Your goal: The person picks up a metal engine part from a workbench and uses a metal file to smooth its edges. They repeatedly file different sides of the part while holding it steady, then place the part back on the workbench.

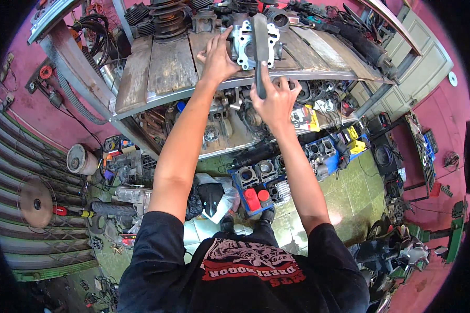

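Observation:
A silver metal engine casing with a flat, holed gasket face lies on the wooden bench, near its front edge. My left hand grips the casing's left side, fingers bent at its far edge and thumb at its near corner. Across the middle of that face lies a long flat file, grey, its blade pointing away from me. The dark handle sits in my right hand, with the index finger stretched along it. Part of the casing is hidden under the file.
Finned cylinders and a coil spring crowd the bench's back left; a dark shock absorber lies at right. More engine parts fill the lower shelf. On the floor stands a blue tray with cylinder blocks and red containers.

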Demonstrator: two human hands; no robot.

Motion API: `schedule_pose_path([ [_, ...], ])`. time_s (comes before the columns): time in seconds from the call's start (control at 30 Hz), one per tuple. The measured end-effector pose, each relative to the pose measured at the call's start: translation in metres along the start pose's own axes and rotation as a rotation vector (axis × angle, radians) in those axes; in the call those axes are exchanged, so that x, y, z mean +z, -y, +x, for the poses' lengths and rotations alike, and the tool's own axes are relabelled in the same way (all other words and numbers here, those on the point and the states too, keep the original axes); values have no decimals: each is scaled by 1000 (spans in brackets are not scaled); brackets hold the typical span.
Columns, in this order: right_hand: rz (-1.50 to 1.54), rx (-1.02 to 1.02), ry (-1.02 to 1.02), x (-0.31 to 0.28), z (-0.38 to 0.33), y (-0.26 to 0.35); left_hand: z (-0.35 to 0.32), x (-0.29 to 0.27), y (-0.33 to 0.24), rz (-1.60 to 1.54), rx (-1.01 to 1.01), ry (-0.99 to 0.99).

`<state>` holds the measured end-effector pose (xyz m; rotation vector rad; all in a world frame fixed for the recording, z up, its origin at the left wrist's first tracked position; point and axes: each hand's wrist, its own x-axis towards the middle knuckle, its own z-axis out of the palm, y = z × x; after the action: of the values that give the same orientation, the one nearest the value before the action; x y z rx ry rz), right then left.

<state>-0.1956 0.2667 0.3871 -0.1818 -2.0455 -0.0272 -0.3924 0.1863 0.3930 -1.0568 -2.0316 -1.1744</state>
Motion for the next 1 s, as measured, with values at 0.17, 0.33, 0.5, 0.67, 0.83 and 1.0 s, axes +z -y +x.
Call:
schedule_pose_path([
  [0.17,100,-90,62,3,-71,12,2,5,9,-13,24,-19],
  [0.33,69,-77,-47,-9,-27,10,0,5,6,-13,-1,16],
  [0.5,24,-85,-54,12,-21,-11,3,3,2,29,-11,24],
  [0.67,97,-95,29,-2,-62,1,2,3,13,12,22,-10],
  [0.83,-15,-31,-95,-3,-7,-16,1,3,0,23,-23,29],
  [1.0,57,-28,46,0,-51,-9,3,4,4,13,-26,23],
])
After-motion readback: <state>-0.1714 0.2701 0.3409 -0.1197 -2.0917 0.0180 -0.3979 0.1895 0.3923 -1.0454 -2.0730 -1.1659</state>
